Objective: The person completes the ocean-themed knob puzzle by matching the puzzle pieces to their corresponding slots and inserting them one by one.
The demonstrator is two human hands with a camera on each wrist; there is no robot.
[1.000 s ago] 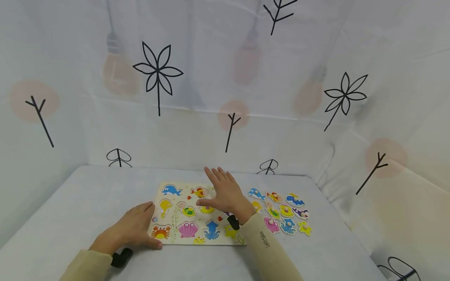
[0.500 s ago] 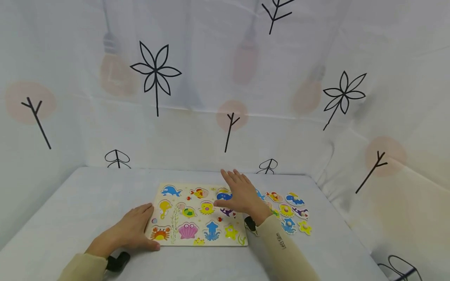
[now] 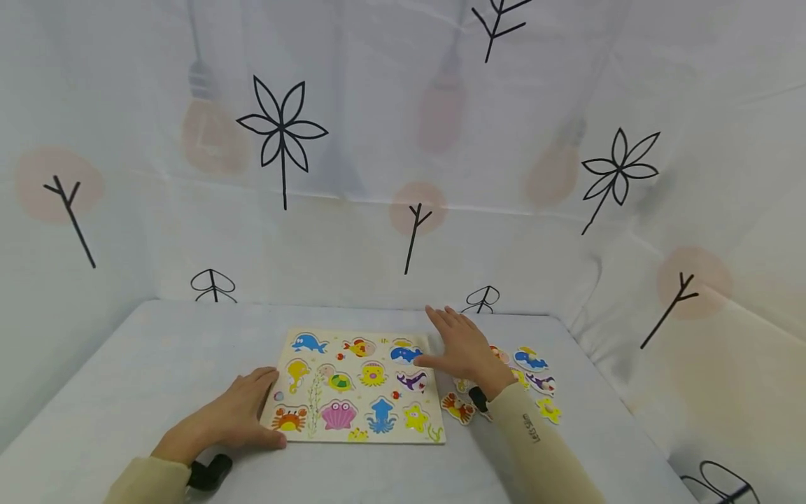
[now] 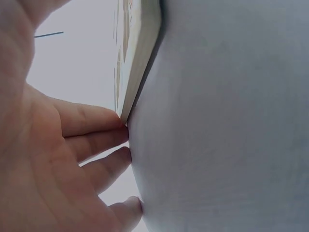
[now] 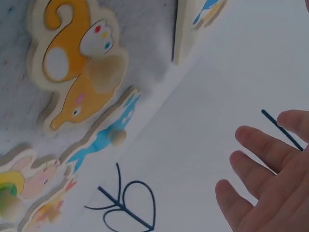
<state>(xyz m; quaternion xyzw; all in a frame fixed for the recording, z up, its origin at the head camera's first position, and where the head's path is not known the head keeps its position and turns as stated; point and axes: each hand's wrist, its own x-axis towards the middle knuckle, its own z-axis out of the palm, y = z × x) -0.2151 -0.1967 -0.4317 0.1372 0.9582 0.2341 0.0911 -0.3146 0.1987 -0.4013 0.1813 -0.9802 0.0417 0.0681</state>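
The board (image 3: 362,393) lay flat in the lower middle of the head view. Its long side ran from left to right, and its sea animal pictures stood right way up. The left hand (image 3: 229,416) touched its left edge, the fingers nearly straight and the thumb spread away, by the lower left corner. The right hand (image 3: 466,353) hung over the board's right side, fingers straight and a bit apart, thumb pointing left.

Loose pieces lay right of the board, partly under that hand: a crab (image 3: 457,409), a whale (image 3: 530,359) and a star (image 3: 549,411). At upper left in the right wrist view, a seahorse (image 5: 82,63) lay longways, tail up, nose down. Below it was a blue dolphin (image 5: 106,137). A white table (image 3: 189,350) held everything, and a white cloth (image 3: 340,140) with black flowers filled the top.
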